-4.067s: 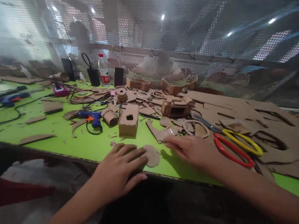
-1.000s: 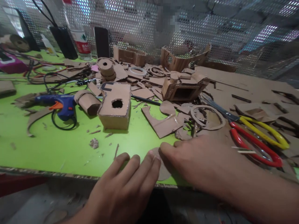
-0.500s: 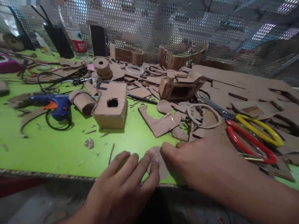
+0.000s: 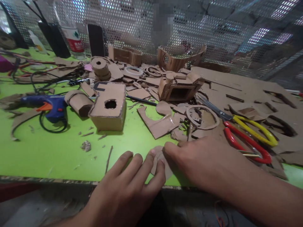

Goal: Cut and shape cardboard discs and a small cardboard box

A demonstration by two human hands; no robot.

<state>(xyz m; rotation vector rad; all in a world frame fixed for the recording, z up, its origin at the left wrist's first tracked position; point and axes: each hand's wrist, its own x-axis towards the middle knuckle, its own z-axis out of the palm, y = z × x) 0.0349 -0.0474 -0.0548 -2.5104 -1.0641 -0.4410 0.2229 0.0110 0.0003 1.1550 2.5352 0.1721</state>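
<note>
A small round cardboard disc [image 4: 163, 164] lies flat at the near edge of the green table [image 4: 59, 151]. My left hand [image 4: 127, 189] rests palm down, fingers stretched out, its fingertips pressing the disc's left side. My right hand [image 4: 201, 160] lies over the disc's right side, its fingertips on the disc's top edge. Neither hand has lifted the disc. Right of my right hand lie scissors [image 4: 248, 135] with red and yellow handles.
A cardboard box with a round hole [image 4: 109, 108] stands mid-table, a blue glue gun [image 4: 47, 105] with its cord to the left. Cardboard scraps, rings and a small open box [image 4: 178, 88] crowd the back. A perforated metal screen [image 4: 189, 28] closes the far side.
The view has drifted slightly, so the table's things sit a bit further left. Both hands stay on the disc, left fingers shifted slightly onto it.
</note>
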